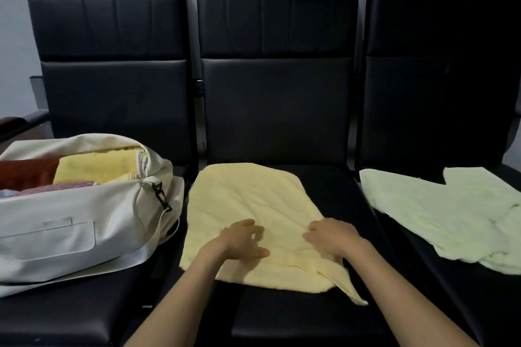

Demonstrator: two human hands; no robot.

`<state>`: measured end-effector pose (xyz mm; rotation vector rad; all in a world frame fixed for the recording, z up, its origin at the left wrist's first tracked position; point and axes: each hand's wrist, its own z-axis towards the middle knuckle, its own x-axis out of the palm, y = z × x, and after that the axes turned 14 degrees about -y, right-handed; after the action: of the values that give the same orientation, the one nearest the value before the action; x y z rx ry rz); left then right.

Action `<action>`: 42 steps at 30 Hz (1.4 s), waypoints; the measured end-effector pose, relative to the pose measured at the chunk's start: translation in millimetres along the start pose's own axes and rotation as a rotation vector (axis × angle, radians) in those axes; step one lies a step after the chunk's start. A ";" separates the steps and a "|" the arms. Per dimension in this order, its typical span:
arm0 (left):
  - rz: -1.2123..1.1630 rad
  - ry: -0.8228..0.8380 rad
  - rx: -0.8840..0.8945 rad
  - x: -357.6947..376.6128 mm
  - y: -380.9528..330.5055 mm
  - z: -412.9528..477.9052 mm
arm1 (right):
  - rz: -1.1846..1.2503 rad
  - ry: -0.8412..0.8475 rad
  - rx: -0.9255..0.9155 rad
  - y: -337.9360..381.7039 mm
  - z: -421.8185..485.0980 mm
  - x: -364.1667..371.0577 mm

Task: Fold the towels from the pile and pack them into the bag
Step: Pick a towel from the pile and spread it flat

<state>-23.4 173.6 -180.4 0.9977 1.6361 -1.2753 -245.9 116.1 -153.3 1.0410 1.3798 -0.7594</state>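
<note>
- Your left hand (244, 241) lies flat on the yellow towel (242, 200), fingers spread and straight, palm down, holding nothing.
- Your right hand (331, 236) is just beside it on the same towel, fingers curled in and pinching a raised fold of cloth. A crease runs from that pinch toward the towel's far right corner.
- Both hands sit on the near half of the towel, close together but not touching.
- The yellow towel is spread on the middle seat (324, 186), covering its left and centre. The near right corner trails off as a thin tail toward the seat's front edge. A second layer edge shows along the near side.
- Left of the middle seat, on the next seat: the white bag (70, 234), lying on its side with the top unzipped and open.
- In the bag there's a folded yellow towel (95, 167), a dark red cloth (25, 172) beside it, and a pink patterned cloth (67, 186) nearer you.
- A black clip (162, 196) hangs at the bag end facing the middle seat. The bag's strap (135, 259) drapes over that seat's front.
- Right of the middle seat, on the third seat: a pale green towel (439, 214), unfolded and rumpled, well apart from your hands.
</note>
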 end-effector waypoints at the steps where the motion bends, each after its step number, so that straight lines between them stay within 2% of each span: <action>1: -0.021 0.020 0.030 -2.0 -3.2 -2.0 | -0.040 0.019 0.015 -1.0 1.3 -2.0; 3: -0.141 -0.005 0.050 -5.0 -8.1 -3.5 | -0.081 -0.043 0.073 -4.1 3.9 -3.1; 5: -0.330 -0.148 0.001 -6.8 -9.7 -2.2 | -0.079 -0.152 0.143 -4.8 5.2 -2.0; 6: -0.343 -0.245 -0.027 -7.3 -8.8 -0.7 | -0.053 -0.208 0.161 -4.9 6.8 0.7; 9: -0.033 -0.419 -0.064 -1.6 1.6 8.2 | 0.106 -0.336 0.106 -8.4 7.4 14.2; 11: 0.092 -0.407 -0.067 3.6 8.8 14.0 | 0.199 -0.237 0.007 -10.5 6.9 22.4; 14: 0.043 -0.379 -0.061 3.4 6.7 14.7 | 0.175 -0.097 -0.056 -9.5 5.6 24.8; 17: 0.029 -0.332 -0.126 -1.4 0.8 10.5 | 0.051 -0.181 0.001 -10.3 11.3 18.2; 19: 0.045 -0.367 -0.151 -1.3 0.8 10.7 | -0.041 -0.213 0.095 -12.1 16.8 8.7; 21: 0.033 -0.414 -0.164 -3.1 3.1 10.4 | 0.000 -0.151 0.226 -13.2 17.7 5.7; 22: 0.016 -0.425 -0.168 -4.9 4.2 9.5 | -0.002 -0.155 0.233 -13.5 18.5 7.6; 25: 0.048 -0.446 -0.159 -4.7 10.4 13.5 | 0.101 -0.273 0.221 -13.3 18.8 18.4; 27: 0.026 -0.420 -0.126 -1.3 12.6 16.0 | 0.213 -0.283 0.185 -12.5 20.9 23.5; 28: -0.059 -0.383 -0.108 -1.0 12.6 16.7 | 0.236 -0.254 0.180 -11.0 21.0 24.4; 31: -0.359 -0.126 -0.056 -9.6 7.6 10.7 | 0.236 -0.190 0.167 -15.3 26.1 19.8; 32: -0.395 -0.035 -0.042 -15.1 3.4 6.0 | 0.225 -0.122 0.176 -20.1 27.6 13.7; 34: -0.409 0.091 -0.016 -22.4 -1.9 -1.1 | 0.161 0.117 0.223 -30.4 27.3 -3.3; 36: -0.441 0.129 0.002 -21.4 -2.6 -3.1 | 0.130 0.232 0.281 -35.9 24.5 -15.2; 37: -0.478 0.092 0.006 -17.1 -1.5 -0.7 | 0.149 0.160 0.296 -36.3 24.8 -17.0; 38: -0.501 -0.010 0.001 -13.0 -0.3 3.0 | 0.184 0.011 0.313 -34.7 25.7 -15.2; 40: -0.421 -0.373 -0.050 -9.2 2.9 12.4 | 0.359 -0.344 0.334 -25.5 31.3 -4.8; 41: -0.356 -0.526 -0.091 -8.4 5.2 16.4 | 0.471 -0.414 0.320 -19.1 33.1 -0.3; 42: -0.283 -0.590 -0.142 -7.2 7.7 19.5 | 0.528 -0.373 0.280 -13.0 33.1 5.4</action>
<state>-11.2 155.1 -179.3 0.2599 1.3966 -1.4412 -243.9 81.7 -163.7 1.3305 0.6465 -0.7110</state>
